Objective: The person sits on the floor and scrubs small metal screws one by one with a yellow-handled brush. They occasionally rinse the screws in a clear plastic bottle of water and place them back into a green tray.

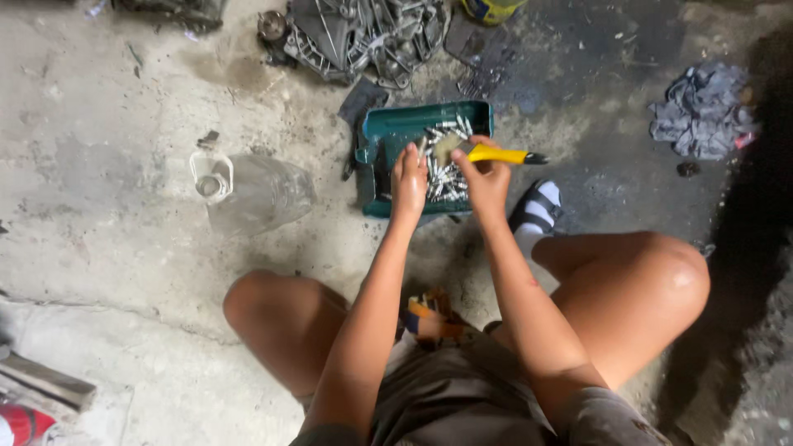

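A person sat low over a dirty concrete floor [107,190], with both bare knees spread wide. Between the knees, a bit farther away, sat a green tray [388,136] full of shiny metal bolts [444,169]. The left hand [409,180] was over the tray with its fingers pinched on one small bolt [422,147] that stuck up from the fingertips. The right hand [487,180] was just beside it, closed around a brush with a yellow handle [496,154]. The handle pointed to the right and had a dark tip. The brush end was near the held bolt, right above the pile. To the left of the tray lay a clear plastic jug [256,192] on its side, with its white handle and mouth facing left. Far away, at the top of the view, was a big grey metal engine part [363,33] with many ribs. A yellow container [491,8] peeked in next to it. On the far right lay a crumpled grey rag [702,107] on a dark, oily patch of floor. A foot in a black and white sandal [537,211] rested just right of the tray. At the near left corner, something red and white [21,423] showed a little.
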